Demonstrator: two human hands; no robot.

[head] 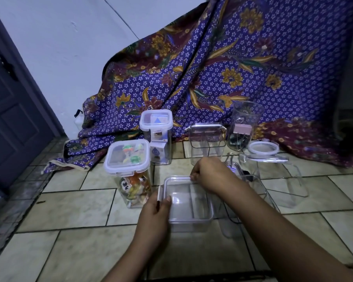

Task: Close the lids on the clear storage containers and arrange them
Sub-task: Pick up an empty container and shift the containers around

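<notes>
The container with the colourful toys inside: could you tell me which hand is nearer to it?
Left. The left hand grips the near-left edge of the clear lid, just right of the toy container. The right hand pinches the lid's far edge, farther right.

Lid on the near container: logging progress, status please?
Left hand pressing the lid at its left clip. Right hand pressing its far edge. Empty container under it, clips not visibly latched. Nothing in the way.

The right hand [210, 176] hides the clear container's [189, 202] two-o'clock corner; both forearms run off the six-o'clock edge; the far jar's [242, 127] contents stay indistinct.
</notes>
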